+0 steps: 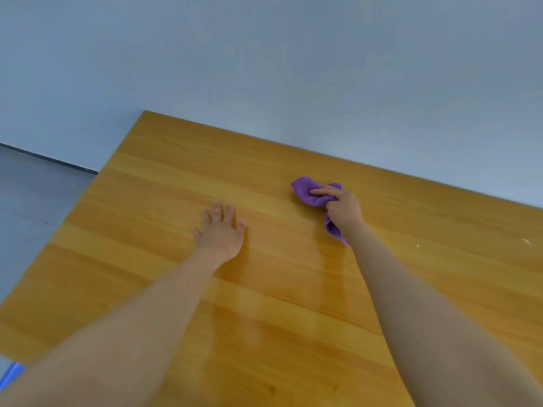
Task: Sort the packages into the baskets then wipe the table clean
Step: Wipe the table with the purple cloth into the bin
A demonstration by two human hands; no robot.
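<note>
The purple cloth (pixel 305 190) lay on the wooden surface (pixel 141 259), near the far edge and a bit to the right of the middle. The right grip (pixel 343 207), a bare hand, was curled round the cloth and held it bunched up against the wood. One finger lay out flat on top of it. A bit of cloth stuck out in front of the hand, and another bit hung out behind, by the wrist.

The left grip (pixel 221 234), the other bare hand, was spread out flat with its fingers straight. It rested on the bare wood near the cloth but did not touch it, and it held nothing.

No packages and no baskets showed anywhere. So the sorting part looked done, and this looked like the wiping part.

The cloth looked soft, light and floppy. It would bend and fold any way it was pushed, and it could not break. A bunch in the middle looked like the best place to hold it, so the loose ends would not drag or slip out. The wood was shiny and smooth, so the cloth should slide easily.

Two small white specks (pixel 526 241) sat on the wood off to the right, well apart from the cloth. They probably needed a wipe.
</note>
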